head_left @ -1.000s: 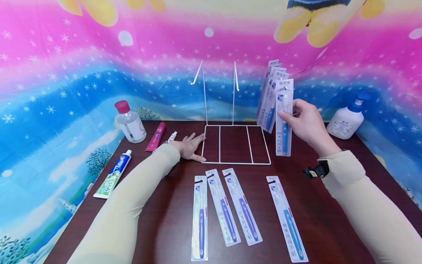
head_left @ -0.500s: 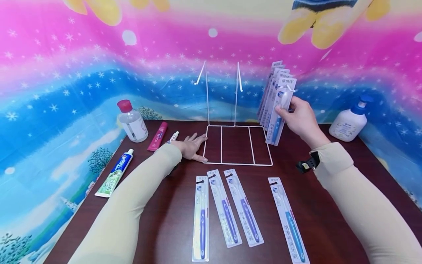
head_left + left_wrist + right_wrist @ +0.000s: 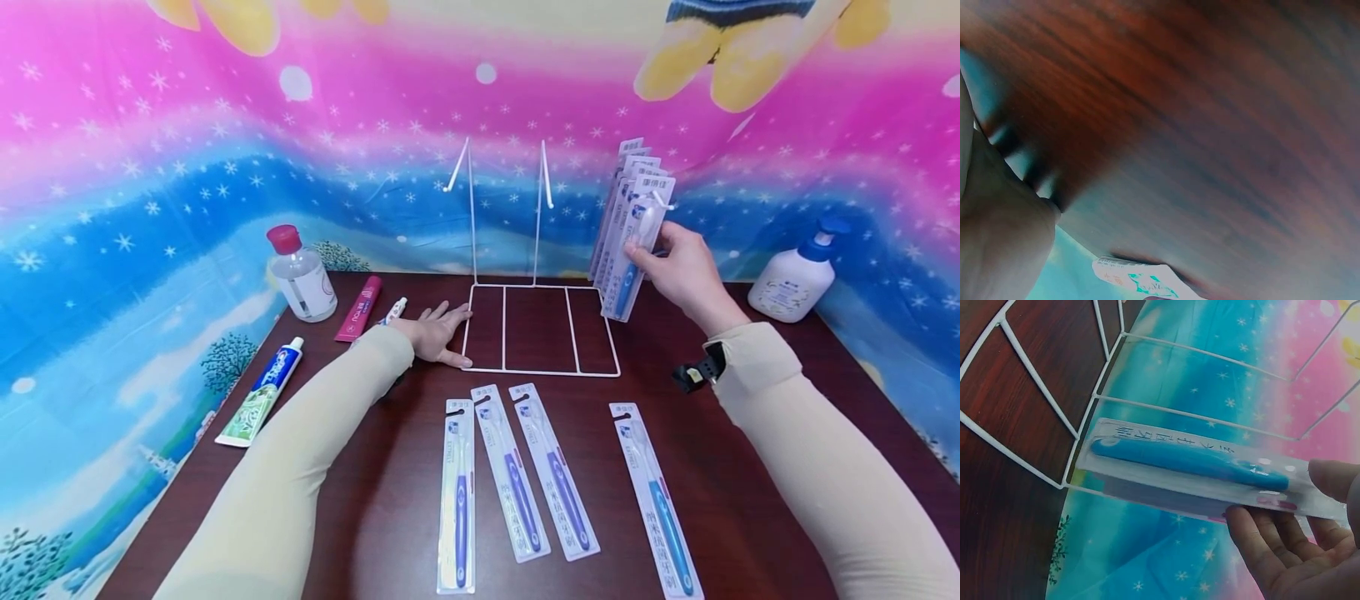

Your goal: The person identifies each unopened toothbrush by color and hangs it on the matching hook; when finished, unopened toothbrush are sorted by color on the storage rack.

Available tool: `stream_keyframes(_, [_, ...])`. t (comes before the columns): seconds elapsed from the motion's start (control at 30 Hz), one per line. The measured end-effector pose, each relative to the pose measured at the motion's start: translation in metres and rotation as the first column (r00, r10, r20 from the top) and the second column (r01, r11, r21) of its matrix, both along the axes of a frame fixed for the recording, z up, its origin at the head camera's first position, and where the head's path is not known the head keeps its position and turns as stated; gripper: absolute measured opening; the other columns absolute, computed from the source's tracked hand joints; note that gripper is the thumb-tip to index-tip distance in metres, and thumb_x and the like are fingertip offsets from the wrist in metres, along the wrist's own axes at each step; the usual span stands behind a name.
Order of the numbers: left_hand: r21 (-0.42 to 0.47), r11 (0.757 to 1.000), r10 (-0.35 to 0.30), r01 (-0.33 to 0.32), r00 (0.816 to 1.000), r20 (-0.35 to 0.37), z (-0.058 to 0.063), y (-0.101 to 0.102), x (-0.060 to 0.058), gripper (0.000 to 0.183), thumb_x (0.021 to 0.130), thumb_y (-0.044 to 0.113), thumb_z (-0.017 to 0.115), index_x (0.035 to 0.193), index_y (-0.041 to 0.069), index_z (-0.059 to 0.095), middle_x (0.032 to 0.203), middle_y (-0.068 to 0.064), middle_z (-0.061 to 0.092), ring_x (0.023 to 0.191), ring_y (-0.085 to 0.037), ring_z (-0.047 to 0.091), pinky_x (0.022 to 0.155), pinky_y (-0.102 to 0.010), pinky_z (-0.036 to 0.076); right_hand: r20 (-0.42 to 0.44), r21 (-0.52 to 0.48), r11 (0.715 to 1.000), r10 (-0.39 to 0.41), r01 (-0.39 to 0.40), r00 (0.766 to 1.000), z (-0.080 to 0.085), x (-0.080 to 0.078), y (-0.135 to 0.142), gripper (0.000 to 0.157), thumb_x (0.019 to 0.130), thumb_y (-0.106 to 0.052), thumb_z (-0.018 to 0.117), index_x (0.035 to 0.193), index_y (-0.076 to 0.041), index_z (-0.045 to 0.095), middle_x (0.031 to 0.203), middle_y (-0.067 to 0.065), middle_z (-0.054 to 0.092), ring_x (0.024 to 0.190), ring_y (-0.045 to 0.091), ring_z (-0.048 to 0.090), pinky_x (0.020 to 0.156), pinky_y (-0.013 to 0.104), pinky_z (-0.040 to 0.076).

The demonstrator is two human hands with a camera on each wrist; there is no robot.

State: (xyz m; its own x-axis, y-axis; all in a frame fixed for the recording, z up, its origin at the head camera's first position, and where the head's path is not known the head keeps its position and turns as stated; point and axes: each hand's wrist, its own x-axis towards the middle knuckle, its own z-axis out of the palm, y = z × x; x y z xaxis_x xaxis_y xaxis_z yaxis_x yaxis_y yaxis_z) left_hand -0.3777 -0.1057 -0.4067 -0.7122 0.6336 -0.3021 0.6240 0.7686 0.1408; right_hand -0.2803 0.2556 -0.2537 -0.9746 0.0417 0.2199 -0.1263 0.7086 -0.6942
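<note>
My right hand (image 3: 686,267) pinches a packaged toothbrush (image 3: 626,287) with a blue handle between thumb and fingers. Its card stands upright at the front of a row of similar toothbrush packs (image 3: 611,217) on the right arm of a white wire rack (image 3: 555,373). A short white hook tip pokes out near the card's top. In the right wrist view the blue handle (image 3: 1191,461) shows through clear plastic. My left hand (image 3: 433,331) rests on the table with fingers spread, touching the left side of the rack's base.
In front lie several packaged toothbrushes, purple ones (image 3: 517,492) and a teal one (image 3: 663,517). Toothpaste tubes (image 3: 262,392), a pink tube (image 3: 359,310) and a red-capped bottle (image 3: 303,279) are left. A pump bottle (image 3: 793,279) stands right. A printed cloth (image 3: 360,225) hangs behind.
The right hand has brought the toothbrush pack left and back against the row of packs, and the hook tip now shows in front of its card. The left hand has stayed put.
</note>
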Motion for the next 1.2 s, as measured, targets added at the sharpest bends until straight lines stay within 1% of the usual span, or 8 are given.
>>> stream_keyframes(0.27, [0.007,1.000,-0.007,0.007,1.000,0.005,0.001,-0.002,0.001,0.105,0.075,0.074,0.047,0.148,0.011,0.005,0.153,-0.006,-0.004,0.137,-0.036,-0.005,0.107,-0.052,0.007,0.090,0.039,0.999,0.006,-0.009,0.996,-0.008,0.007,0.018,0.059,0.085,-0.052,0.055,0.123,-0.006,0.052,0.110,0.013,0.055,0.090,0.026,0.059,0.074,0.040,0.050])
stream_keyframes(0.37, [0.004,1.000,-0.006,0.006,1.000,0.006,0.000,-0.002,0.001,0.106,0.074,0.074,0.046,0.148,0.011,0.005,0.153,-0.006,-0.005,0.137,-0.036,-0.005,0.107,-0.052,0.007,0.161,0.069,0.998,0.003,-0.014,0.987,-0.015,0.016,0.030,0.062,0.084,-0.055,0.054,0.124,-0.007,0.052,0.111,0.015,0.054,0.090,0.028,0.058,0.075,0.043,0.050])
stream_keyframes(0.47, [0.004,1.000,-0.010,0.010,1.000,0.005,0.000,-0.001,0.000,0.106,0.075,0.075,0.046,0.149,0.011,0.005,0.153,-0.006,-0.005,0.137,-0.036,-0.005,0.107,-0.051,0.007,0.219,0.161,0.985,0.020,-0.057,0.975,-0.026,0.030,0.040,0.070,0.082,-0.062,0.051,0.126,-0.006,0.052,0.115,0.018,0.055,0.097,0.032,0.056,0.079,0.047,0.046])
stream_keyframes(0.63, [0.006,1.000,-0.013,0.013,1.000,0.002,0.000,-0.001,-0.002,0.106,0.074,0.075,0.046,0.149,0.011,0.005,0.153,-0.006,-0.005,0.137,-0.036,-0.005,0.107,-0.052,0.007,0.294,0.358,0.911,0.097,-0.204,0.951,-0.059,0.067,0.041,0.076,0.081,-0.065,0.050,0.120,-0.001,0.059,0.115,0.021,0.058,0.106,0.036,0.053,0.086,0.053,0.040])
stream_keyframes(0.77, [0.000,1.000,-0.013,0.013,1.000,0.009,0.001,-0.001,-0.004,0.107,0.074,0.076,0.045,0.149,0.011,0.004,0.153,-0.005,-0.006,0.137,-0.036,-0.006,0.107,-0.051,0.007,0.361,0.441,0.842,0.149,-0.309,0.921,-0.088,0.103,0.028,0.070,0.081,-0.057,0.058,0.115,0.005,0.061,0.100,0.017,0.064,0.087,0.028,0.059,0.075,0.047,0.046])
stream_keyframes(0.93, [0.030,0.999,-0.015,0.014,0.999,0.029,0.001,-0.001,-0.005,0.106,0.076,0.072,0.048,0.148,0.009,0.004,0.153,-0.007,-0.007,0.136,-0.038,-0.008,0.107,-0.053,0.005,0.450,0.536,0.764,0.101,-0.359,0.887,-0.106,0.142,0.012,0.092,0.070,-0.066,0.063,0.120,0.010,0.054,0.104,0.019,0.060,0.089,0.027,0.058,0.072,0.048,0.046])
stream_keyframes(1.03, [0.028,1.000,-0.012,0.011,0.999,0.030,0.001,-0.001,-0.006,0.105,0.077,0.071,0.048,0.148,0.009,0.003,0.153,-0.007,-0.007,0.136,-0.038,-0.008,0.107,-0.052,0.005,0.459,0.577,0.729,0.084,-0.368,0.885,-0.111,0.154,0.006,0.101,0.063,-0.070,0.065,0.124,0.009,0.051,0.103,0.018,0.057,0.085,0.027,0.057,0.067,0.046,0.046])
stream_keyframes(1.2, [0.015,1.000,-0.001,0.001,0.999,0.037,0.000,-0.001,-0.003,0.105,0.076,0.072,0.048,0.148,0.010,0.002,0.153,-0.006,-0.007,0.137,-0.036,-0.007,0.108,-0.051,0.006,0.407,0.590,0.713,0.144,-0.380,0.902,-0.113,0.159,0.009,0.083,0.064,-0.046,0.079,0.124,0.004,0.051,0.081,0.006,0.047,0.063,0.017,0.047,0.054,0.035,0.041])
